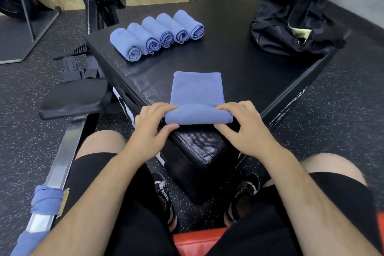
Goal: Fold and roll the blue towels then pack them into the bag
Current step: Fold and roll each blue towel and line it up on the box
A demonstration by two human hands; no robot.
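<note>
Both hands, left hand (pixel 152 129) and right hand (pixel 242 128), pinched the folded blue towel's (pixel 197 89) rolled near edge at frame centre (five rolled towels (pixel 155 34) upper left; black bag (pixel 291 18), seemingly open, upper right).

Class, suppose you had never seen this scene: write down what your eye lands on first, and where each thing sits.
At the near edge of the black box, the left hand and right hand pinch a blue towel whose near end is turned into a roll. Farther back on the left, five rolled towels lie side by side; a black bag sits at the far right.

Partial, unreadable white lettering (pixel 297 97) on black box (pixel 228 60)
</note>
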